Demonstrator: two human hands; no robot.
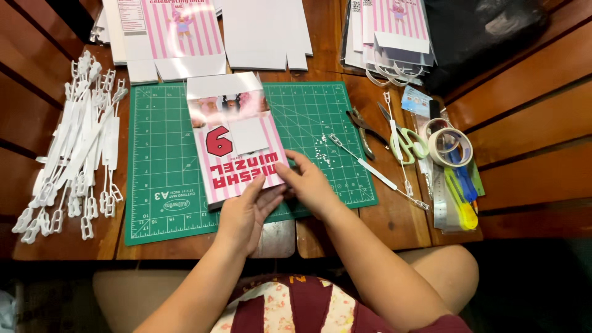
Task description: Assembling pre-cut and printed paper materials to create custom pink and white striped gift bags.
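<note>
Pink-striped box (237, 145) on green mat (160, 179) | left hand (243, 213), right hand (311, 185) grip closed on it

A dark wooden slatted table (394, 222) carries a green cutting mat (166, 154) at its middle. White plastic handles (74, 148) lie heaped to the left. Flat striped cartons (179, 31) are stacked at the far edge. On the right lie pliers (364, 131), scissors (404, 139), tape rolls (449, 147) and a ruler (439, 203).
</note>
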